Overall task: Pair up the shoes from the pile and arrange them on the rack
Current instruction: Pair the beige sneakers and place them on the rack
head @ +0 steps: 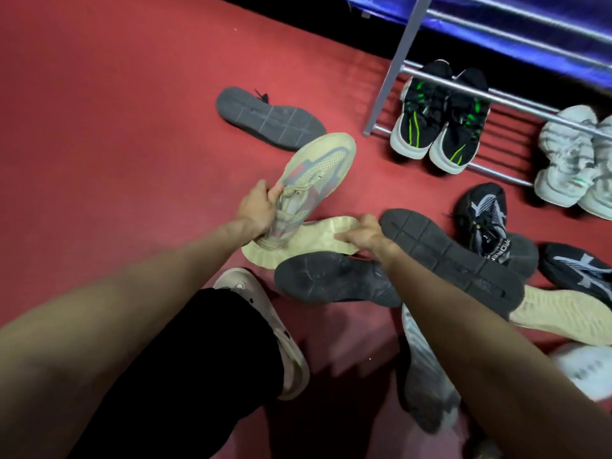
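Fingers [271, 192] grip one of two beige sneakers [314, 173].

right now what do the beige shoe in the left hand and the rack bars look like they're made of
Beige shoe in the left hand: seemingly a soft mesh textile upper, matte, with small perforations showing, and a ribbed rubbery-looking sole edge. Rack bars: apparently metal tubing, smooth and silvery, catching bright highlights along their length; it could be painted or plated.

Two pairs [440, 117] on rack [503, 94], pile [447, 260] before it, lone shoe [268, 119] left
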The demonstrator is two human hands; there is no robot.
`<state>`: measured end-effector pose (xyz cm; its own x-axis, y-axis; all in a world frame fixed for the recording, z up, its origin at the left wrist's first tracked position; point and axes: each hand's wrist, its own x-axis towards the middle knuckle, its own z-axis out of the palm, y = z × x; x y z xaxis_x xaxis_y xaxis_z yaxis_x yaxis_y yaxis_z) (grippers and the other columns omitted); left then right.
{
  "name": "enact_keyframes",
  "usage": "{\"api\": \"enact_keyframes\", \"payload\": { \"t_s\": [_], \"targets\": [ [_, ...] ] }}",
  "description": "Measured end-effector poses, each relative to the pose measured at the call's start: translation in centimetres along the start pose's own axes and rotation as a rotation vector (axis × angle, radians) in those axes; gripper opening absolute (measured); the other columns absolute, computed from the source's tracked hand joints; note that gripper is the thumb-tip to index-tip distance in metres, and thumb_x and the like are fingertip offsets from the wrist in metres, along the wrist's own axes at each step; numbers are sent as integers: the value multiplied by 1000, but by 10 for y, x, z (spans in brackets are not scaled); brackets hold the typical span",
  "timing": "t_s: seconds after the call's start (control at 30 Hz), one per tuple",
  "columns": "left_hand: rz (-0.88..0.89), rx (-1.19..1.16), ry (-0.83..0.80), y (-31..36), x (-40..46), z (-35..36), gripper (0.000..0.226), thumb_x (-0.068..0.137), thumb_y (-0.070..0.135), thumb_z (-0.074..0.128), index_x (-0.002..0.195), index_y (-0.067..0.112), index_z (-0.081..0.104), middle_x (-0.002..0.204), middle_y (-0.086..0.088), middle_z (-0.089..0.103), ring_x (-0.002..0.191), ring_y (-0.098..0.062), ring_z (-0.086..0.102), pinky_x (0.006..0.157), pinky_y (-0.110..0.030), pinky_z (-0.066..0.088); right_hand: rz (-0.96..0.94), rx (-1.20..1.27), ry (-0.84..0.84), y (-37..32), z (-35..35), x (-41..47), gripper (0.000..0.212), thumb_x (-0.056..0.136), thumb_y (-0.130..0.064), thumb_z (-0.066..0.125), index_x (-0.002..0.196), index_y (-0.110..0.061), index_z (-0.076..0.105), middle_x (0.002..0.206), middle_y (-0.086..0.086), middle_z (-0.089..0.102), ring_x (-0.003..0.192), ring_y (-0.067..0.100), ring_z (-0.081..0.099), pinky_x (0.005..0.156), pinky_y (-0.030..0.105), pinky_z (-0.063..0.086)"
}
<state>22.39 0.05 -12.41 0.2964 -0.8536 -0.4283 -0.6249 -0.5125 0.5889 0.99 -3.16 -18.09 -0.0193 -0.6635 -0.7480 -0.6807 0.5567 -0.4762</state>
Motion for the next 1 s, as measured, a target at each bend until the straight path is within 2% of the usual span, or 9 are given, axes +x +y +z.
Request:
{"api": "enact_keyframes", "payload": {
  "t_s": [0.1,0.2,0.3,0.37,0.5,0.6,0.7,0.87,1.0],
  "targets": [
    [-28,-13,9,2,-2,-2,41,100,44,32,98,6,45,110,-22,61,101,-34,56,76,-35,35,-3,-8,-95,-1,-14,-6,71,61,-26,88,119,-3,54,117,8,61,107,25,61,92,41,54],
    [-49,-42,35,9,-4,-10,42,100,44,31,100,5,45,111,-21,60,96,-33,54,75,-34,33,-184,-131,-76,-5,-21,-26,60,60,-27,88,111,-10,62,110,6,63,105,20,57,93,33,50],
    [-42,-60,63,20,-6,-20,40,101,43,29,99,6,45,112,-19,60,90,-26,48,76,-34,33,-574,-297,211,-10,-32,-55,45,64,-24,84,102,-15,62,100,7,47,100,22,41,87,29,38],
    [-46,-74,85,29,-10,-25,44,101,43,29,106,3,48,114,-19,60,95,-29,51,78,-34,34,-857,-484,426,-10,-48,-75,35,66,-12,71,97,-11,57,97,9,42,92,24,38,79,36,39],
    [-72,-113,114,43,-20,-23,45,100,41,31,108,1,49,116,-21,60,103,-34,54,82,-36,36,-1077,-797,602,4,-84,-109,46,50,2,61,95,-4,55,91,18,51,83,27,40,64,38,35],
    [-80,-139,104,52,-31,-14,45,101,41,31,108,1,49,118,-21,60,106,-35,55,83,-36,36,-1091,-882,701,26,-109,-122,38,50,10,62,87,1,58,80,21,55,71,33,51,59,38,33],
    [-84,-146,77,63,-41,-2,49,101,41,31,114,-2,49,119,-22,59,111,-36,55,85,-36,38,-1063,-872,770,52,-129,-128,29,57,14,58,82,1,57,78,20,53,72,29,41,60,38,24],
    [-78,-132,11,83,-54,17,45,101,41,31,112,2,49,120,-20,59,110,-34,55,83,-36,37,-904,-952,736,77,-136,-134,37,56,11,60,90,-2,52,83,18,50,73,30,47,58,38,36],
    [-84,-105,-23,92,-62,27,49,100,43,30,116,1,49,120,-19,58,107,-33,55,81,-35,36,-696,-815,600,79,-144,-133,46,60,-12,72,103,-7,58,112,24,46,101,38,45,82,43,41]
  ]
}}
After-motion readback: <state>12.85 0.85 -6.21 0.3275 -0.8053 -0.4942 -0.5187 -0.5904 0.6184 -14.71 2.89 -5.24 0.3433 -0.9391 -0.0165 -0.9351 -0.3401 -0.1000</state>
